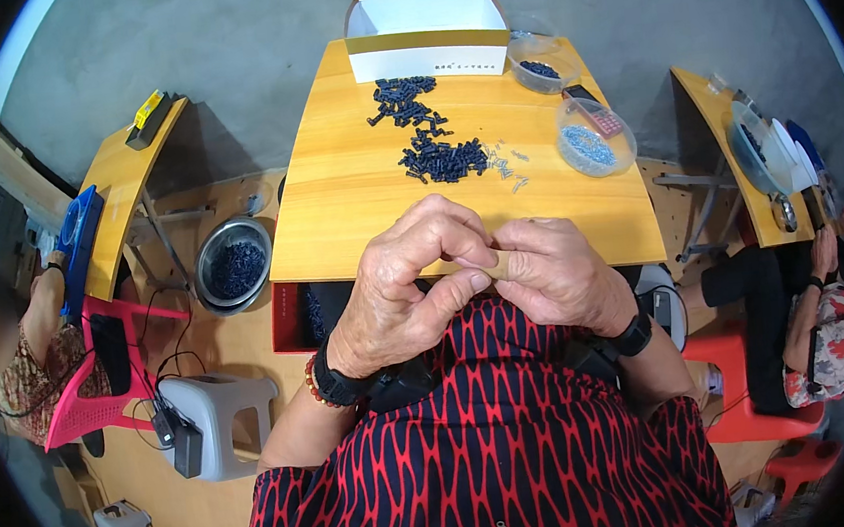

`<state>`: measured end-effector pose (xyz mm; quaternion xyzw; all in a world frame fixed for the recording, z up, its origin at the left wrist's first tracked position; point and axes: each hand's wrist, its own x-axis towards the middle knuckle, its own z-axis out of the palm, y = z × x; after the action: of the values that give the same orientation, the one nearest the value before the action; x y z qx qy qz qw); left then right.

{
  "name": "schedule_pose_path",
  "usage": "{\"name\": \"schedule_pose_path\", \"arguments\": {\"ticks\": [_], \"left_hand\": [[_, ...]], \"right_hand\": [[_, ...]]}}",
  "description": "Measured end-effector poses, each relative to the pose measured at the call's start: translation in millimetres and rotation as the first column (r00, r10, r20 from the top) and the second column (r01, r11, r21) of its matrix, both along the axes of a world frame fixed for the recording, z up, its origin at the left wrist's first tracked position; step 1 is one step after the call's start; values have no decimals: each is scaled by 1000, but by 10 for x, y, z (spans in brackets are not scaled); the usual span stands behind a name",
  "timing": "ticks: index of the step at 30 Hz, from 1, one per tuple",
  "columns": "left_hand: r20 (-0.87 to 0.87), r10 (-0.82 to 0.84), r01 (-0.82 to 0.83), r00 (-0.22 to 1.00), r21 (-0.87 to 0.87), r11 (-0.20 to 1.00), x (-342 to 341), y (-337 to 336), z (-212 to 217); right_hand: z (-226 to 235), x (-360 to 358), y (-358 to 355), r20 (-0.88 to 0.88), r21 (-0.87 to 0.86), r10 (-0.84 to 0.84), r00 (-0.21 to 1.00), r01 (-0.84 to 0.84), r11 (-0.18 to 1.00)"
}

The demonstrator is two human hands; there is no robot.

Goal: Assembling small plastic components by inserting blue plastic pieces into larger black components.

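My left hand (423,273) and my right hand (564,276) meet at the near edge of the wooden table (336,201). Both are closed, fingertips pinched together. Whatever sits between the fingers is hidden or too small to name. A tan wrap seems to cover a fingertip of the right hand. Beyond the hands lies a pile of small dark cylindrical pieces (443,159), with a second dark pile (403,100) behind it. Small clear pieces (506,166) are scattered just right of the nearer pile.
An open white box (424,60) stands at the far edge. Along the right side are a clear bowl of bluish clear pieces (587,147) and a clear tub of dark pieces (539,70). A metal basin (212,300) is on the floor at left. Other people sit at both side tables.
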<state>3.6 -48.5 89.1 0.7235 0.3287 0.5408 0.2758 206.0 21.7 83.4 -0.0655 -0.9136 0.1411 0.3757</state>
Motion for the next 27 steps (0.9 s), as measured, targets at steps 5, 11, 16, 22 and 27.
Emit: {"name": "schedule_pose_path", "arguments": {"ticks": [5,11,16,22,27], "left_hand": [[-59,69,-65,996,70,995,41,-28,44],[-49,48,-46,998,41,998,49,-26,40],[-40,39,-38,998,35,999,55,-16,3],[-13,63,-62,998,59,996,56,8,-39],[92,73,-73,993,0,997,82,-7,-23]], "right_hand": [[2,-6,2,-42,41,-2,999,4,999],[16,-13,3,-16,57,-4,1000,5,998],[-11,-10,5,-17,85,-32,999,33,996],[7,-11,5,-22,124,-61,998,64,990],[26,-9,-17,-22,142,-84,996,86,986]]}}
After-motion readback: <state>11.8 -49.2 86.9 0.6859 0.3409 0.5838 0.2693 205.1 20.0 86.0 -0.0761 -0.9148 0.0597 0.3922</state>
